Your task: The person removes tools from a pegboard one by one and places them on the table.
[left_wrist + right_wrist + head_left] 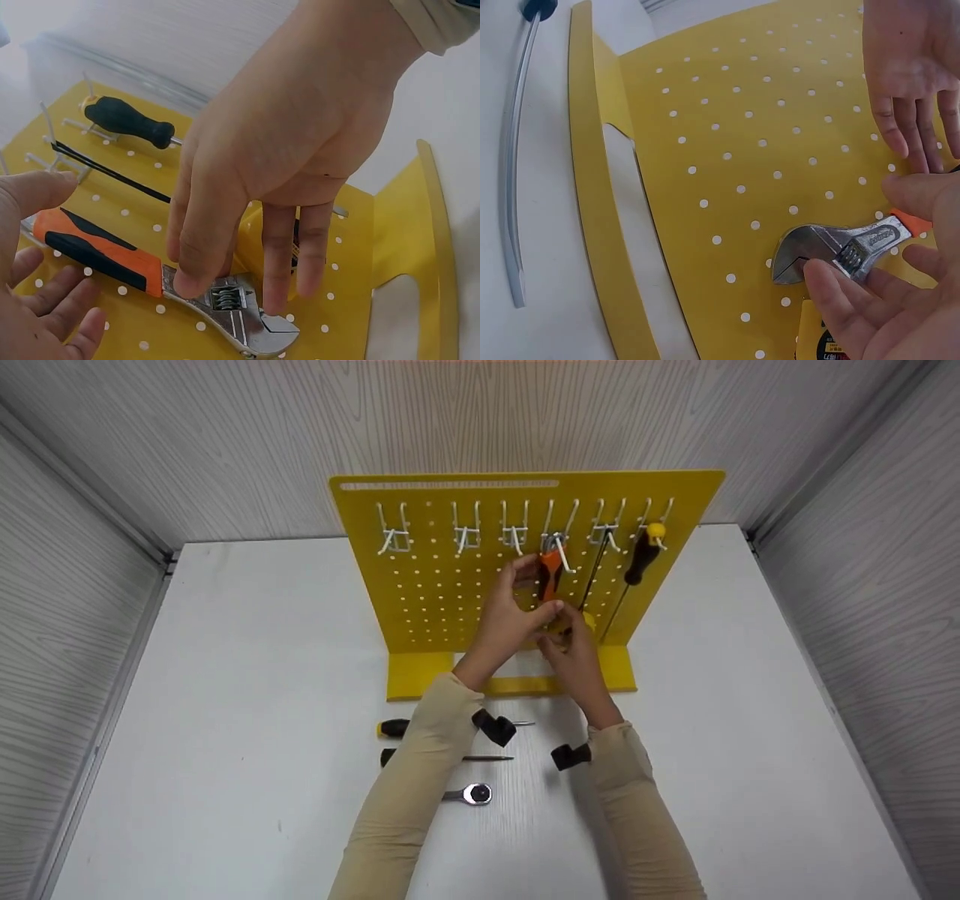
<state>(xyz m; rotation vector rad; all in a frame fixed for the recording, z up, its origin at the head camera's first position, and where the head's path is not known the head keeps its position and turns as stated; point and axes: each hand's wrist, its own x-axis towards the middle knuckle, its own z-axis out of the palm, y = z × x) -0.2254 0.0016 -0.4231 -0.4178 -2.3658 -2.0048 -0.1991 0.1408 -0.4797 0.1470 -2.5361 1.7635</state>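
An adjustable wrench [247, 315] with an orange and black handle hangs head-down from a white hook on the yellow pegboard [435, 600]. My left hand [506, 619] is beside its handle, fingers loosely spread and holding nothing. At the lower end, my right hand [900, 292] has its fingers extended around the wrench head; one fingertip overlaps the metal, and firm contact cannot be made out. Just right of the wrench, a yellow tape measure [810, 330] hangs by a black strap, partly hidden by the right hand. A screwdriver [643, 556] hangs on the rightmost hook.
Several white hooks [466, 538] line the upper board. Before its base [420, 675], a yellow-ended screwdriver [394, 727], another dark-handled screwdriver [491, 758] and a ratchet wrench [477, 793] lie on the white table [247, 720], partly covered by the left sleeve.
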